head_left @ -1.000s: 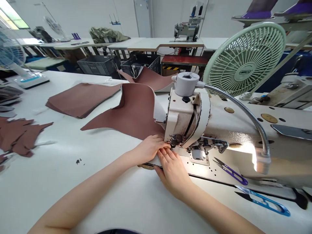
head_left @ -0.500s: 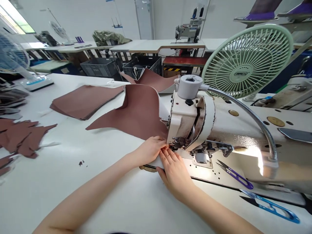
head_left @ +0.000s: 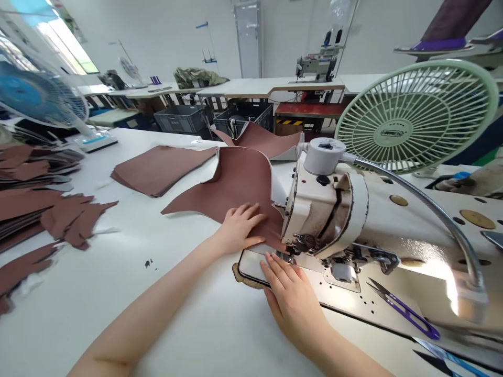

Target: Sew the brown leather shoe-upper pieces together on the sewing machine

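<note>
A large brown leather piece (head_left: 231, 183) lies on the white table and runs under the head of the cream sewing machine (head_left: 334, 209). My left hand (head_left: 239, 226) rests flat on the leather, fingers spread, just left of the needle area. My right hand (head_left: 291, 296) lies open on the machine bed in front of the presser foot (head_left: 293, 251), fingertips pointing toward it. Neither hand holds anything.
A stack of brown leather sheets (head_left: 161, 167) lies at the back left, smaller cut pieces (head_left: 58, 214) at the far left. Purple thread snips (head_left: 404, 311) sit on the machine bed. A green fan (head_left: 412, 115) stands behind the machine, a blue fan (head_left: 35, 99) at left.
My left hand has left the pinch at the needle and moved up onto the leather, now flat. My right hand has drawn back a little. The camera view has shifted.
</note>
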`<state>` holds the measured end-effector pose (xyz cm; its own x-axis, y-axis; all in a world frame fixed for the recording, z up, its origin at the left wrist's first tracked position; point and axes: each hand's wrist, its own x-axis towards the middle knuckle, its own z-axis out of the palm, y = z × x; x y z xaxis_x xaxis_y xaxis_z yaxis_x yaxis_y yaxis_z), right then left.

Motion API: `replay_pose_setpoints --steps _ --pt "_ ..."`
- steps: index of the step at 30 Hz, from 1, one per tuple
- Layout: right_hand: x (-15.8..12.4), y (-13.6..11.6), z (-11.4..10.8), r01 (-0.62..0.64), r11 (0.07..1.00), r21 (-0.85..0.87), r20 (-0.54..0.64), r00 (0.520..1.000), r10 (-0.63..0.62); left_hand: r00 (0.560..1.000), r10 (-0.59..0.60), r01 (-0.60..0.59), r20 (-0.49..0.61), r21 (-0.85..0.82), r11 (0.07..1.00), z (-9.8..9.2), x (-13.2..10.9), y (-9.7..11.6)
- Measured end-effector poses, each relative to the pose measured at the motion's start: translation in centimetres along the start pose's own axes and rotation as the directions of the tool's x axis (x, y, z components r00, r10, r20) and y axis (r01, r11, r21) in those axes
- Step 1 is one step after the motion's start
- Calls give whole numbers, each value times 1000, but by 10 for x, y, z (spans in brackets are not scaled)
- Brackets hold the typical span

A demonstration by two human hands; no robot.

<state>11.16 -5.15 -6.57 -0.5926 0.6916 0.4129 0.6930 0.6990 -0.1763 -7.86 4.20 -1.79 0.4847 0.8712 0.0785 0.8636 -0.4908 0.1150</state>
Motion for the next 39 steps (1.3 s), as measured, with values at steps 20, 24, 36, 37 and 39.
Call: replay_pose_setpoints --steps 20,24,36,37,39 --pt "-1 23 32 268 952 -146 -180 939 -291 985 -122 135 -121 113 984 6 183 -73" --pt "-2 28 35 299 935 -193 -184 925 -334 915 -261 303 -308 96 948 -14 193 -87" --pt "-2 25 24 343 914 -216 -180 906 -382 531 -722 750 -442 -151 644 -69 -82 -204" --pt "-3 25 23 334 920 -206 -177 912 -370 542 -707 729 -454 -165 664 -76 -90 -203" --pt "-3 23 20 322 928 -187 -174 919 -354 554 -668 682 -496 -189 706 -91 -95 -198"
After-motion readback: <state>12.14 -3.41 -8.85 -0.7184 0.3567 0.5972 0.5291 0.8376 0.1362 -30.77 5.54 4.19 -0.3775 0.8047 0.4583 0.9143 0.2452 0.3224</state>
